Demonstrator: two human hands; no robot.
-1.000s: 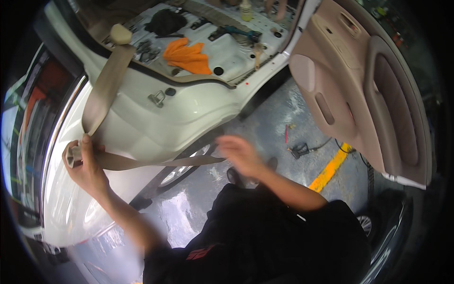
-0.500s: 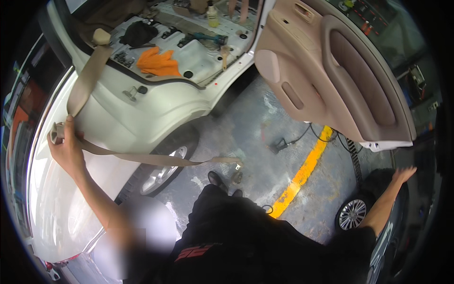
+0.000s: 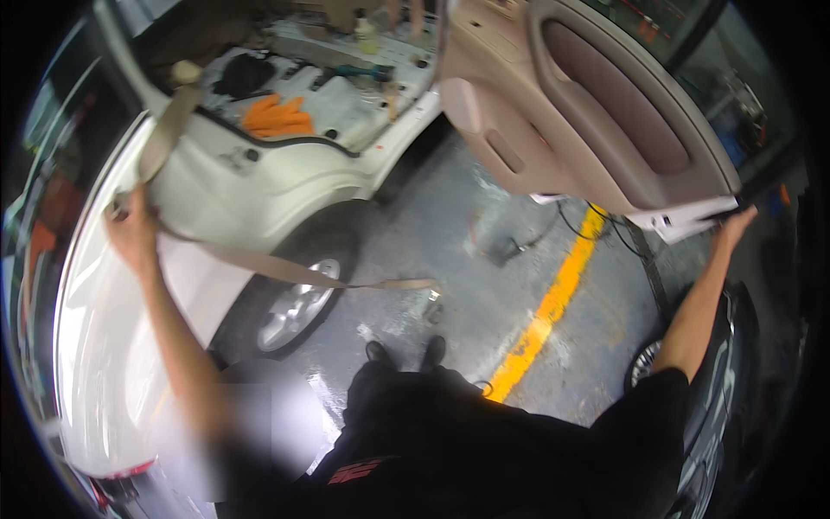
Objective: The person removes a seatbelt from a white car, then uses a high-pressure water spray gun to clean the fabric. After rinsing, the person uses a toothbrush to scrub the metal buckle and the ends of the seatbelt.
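Note:
My left hand [image 3: 131,227] is closed on a beige seat belt [image 3: 164,143] beside the white car's rear body. Up from my hand, the webbing runs to a beige fitting [image 3: 185,72] at the door opening. Its other length drapes past the rear wheel [image 3: 298,303] toward the floor, with a small metal piece [image 3: 432,295] at its end. At far right, my right hand [image 3: 737,227] grips the outer edge of the open car door [image 3: 553,130], which has a beige-brown inner panel. That hand's fingers are partly hidden by the edge.
Inside the stripped cabin lie orange gloves [image 3: 277,116], a dark cloth [image 3: 244,76], a power tool [image 3: 370,73] and a spray bottle [image 3: 366,35]. A cable with a dark box [image 3: 503,251] lies on the floor near a yellow line [image 3: 553,298]. A dark car [image 3: 722,381] stands at right.
My right hand has moved up from below the door to its edge. The door sits a little further left and up in view. My left hand keeps the belt, and my feet have parted.

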